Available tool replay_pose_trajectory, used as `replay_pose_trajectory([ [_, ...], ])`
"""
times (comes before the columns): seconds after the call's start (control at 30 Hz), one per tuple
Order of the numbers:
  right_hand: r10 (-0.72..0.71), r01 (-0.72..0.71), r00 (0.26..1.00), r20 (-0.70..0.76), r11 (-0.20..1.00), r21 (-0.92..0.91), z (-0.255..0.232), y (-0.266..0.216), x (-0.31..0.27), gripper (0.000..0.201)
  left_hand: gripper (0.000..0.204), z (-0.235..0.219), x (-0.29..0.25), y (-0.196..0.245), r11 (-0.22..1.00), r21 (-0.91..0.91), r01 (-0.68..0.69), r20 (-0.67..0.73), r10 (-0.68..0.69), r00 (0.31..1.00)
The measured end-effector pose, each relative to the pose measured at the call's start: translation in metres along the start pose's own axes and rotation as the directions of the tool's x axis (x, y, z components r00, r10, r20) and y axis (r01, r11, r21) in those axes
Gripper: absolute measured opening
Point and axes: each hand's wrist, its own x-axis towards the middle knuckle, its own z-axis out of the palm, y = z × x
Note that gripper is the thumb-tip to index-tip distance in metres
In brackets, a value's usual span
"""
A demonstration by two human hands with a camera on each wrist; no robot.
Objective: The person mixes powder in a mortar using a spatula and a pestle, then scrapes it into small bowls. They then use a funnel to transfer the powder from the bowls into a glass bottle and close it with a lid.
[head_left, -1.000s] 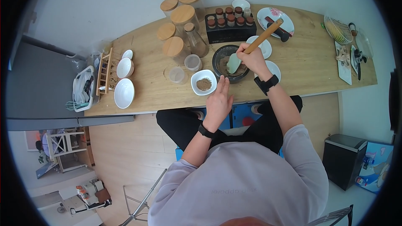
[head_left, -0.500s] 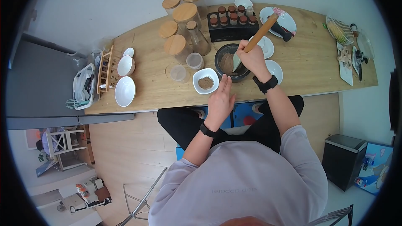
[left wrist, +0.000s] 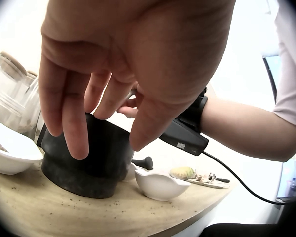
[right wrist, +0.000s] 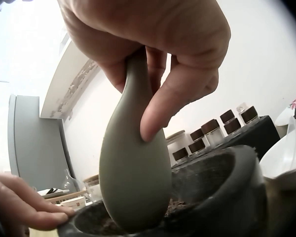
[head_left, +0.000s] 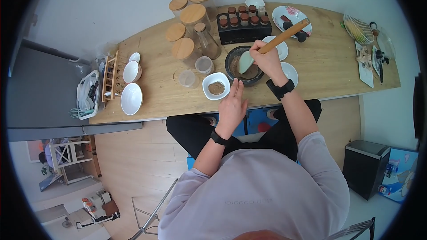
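My right hand (head_left: 267, 64) grips a silicone spatula with a wooden handle, low down near its pale green head (right wrist: 135, 170). That head dips into a black mortar (left wrist: 89, 170), where brown powder (right wrist: 176, 206) lies. The long handle (head_left: 284, 36) slants up to the right, past the wrist. With extended fingers, my left hand (head_left: 232, 106) rests at the mortar's near rim, its fingers reaching down the outer wall in the left wrist view. Just left of the mortar stands a white square bowl (head_left: 207, 94) holding more brown powder (head_left: 216, 88).
Wood-lidded jars (head_left: 186, 50) and two small clear cups stand behind the square bowl. A black rack (head_left: 244, 34) of brown-capped bottles sits behind the mortar. White dishes (head_left: 290, 73) lie to its right; a black pestle (head_left: 294, 31) rests on a floral plate. White bowls (head_left: 131, 99) stand left.
The spatula's handle has swung further to the right, and its head has turned from edge-on to showing its broad face inside the mortar. My left hand keeps its place at the rim.
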Motion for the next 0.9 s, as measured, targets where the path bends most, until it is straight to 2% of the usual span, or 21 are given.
replay_pose_trajectory([
  [0.1,-0.053,0.053,0.999,0.000,0.997,0.049,0.016,0.008,-0.003,0.008,0.065,-0.001,0.000,0.000,1.000,0.012,0.009,-0.001,-0.009,1.000],
  [0.13,-0.024,0.024,1.000,-0.007,0.997,-0.072,0.016,0.010,-0.007,0.008,0.065,-0.002,0.001,0.001,1.000,0.006,0.019,0.004,-0.019,1.000],
  [0.23,0.050,-0.047,0.998,0.034,0.996,-0.077,0.004,0.028,0.001,0.009,0.064,-0.002,0.002,0.001,1.000,0.007,0.023,0.009,-0.023,1.000],
  [0.27,0.053,-0.046,0.997,0.055,0.993,-0.112,-0.003,0.021,0.002,0.008,0.064,-0.002,0.001,0.001,1.000,0.010,0.018,0.015,-0.018,1.000],
  [0.37,-0.105,0.111,0.994,0.042,0.977,-0.183,-0.014,-0.006,0.001,0.006,0.064,-0.002,0.001,0.001,1.000,0.006,0.029,0.030,-0.029,0.999],
  [0.47,-0.211,0.209,0.977,0.013,0.955,-0.212,-0.022,-0.026,-0.004,0.003,0.063,-0.002,0.001,0.002,1.000,-0.006,0.027,0.009,-0.027,1.000],
  [0.57,-0.289,0.283,0.956,0.039,0.884,-0.373,-0.018,-0.005,-0.005,0.001,0.063,-0.002,0.000,0.001,1.000,-0.002,0.013,-0.004,-0.013,1.000],
  [0.63,-0.301,0.317,0.948,0.102,0.910,-0.266,-0.011,0.011,-0.007,0.004,0.063,-0.003,0.001,0.001,1.000,-0.005,0.025,0.018,-0.025,1.000],
  [0.7,-0.321,0.356,0.927,0.196,0.916,-0.183,-0.006,0.000,-0.011,0.006,0.063,-0.003,0.002,0.001,1.000,-0.006,0.024,0.022,-0.024,0.999],
  [0.73,-0.139,0.169,0.960,0.243,0.980,-0.107,-0.010,-0.007,-0.011,0.009,0.063,-0.003,0.002,0.000,1.000,-0.007,0.021,0.018,-0.021,1.000],
  [0.83,-0.376,0.390,0.914,0.150,0.918,-0.075,-0.010,-0.011,-0.001,0.009,0.063,-0.003,0.000,0.001,0.999,-0.013,0.029,0.024,-0.029,0.999],
  [0.87,-0.462,0.486,0.873,0.159,0.852,-0.195,-0.010,-0.009,0.002,0.006,0.063,-0.004,0.001,0.002,0.999,-0.015,0.034,0.025,-0.034,0.999],
  [0.9,-0.500,0.542,0.838,0.220,0.811,-0.219,-0.009,-0.008,0.001,0.006,0.063,-0.003,0.001,0.001,1.000,-0.016,0.025,0.014,-0.024,1.000],
])
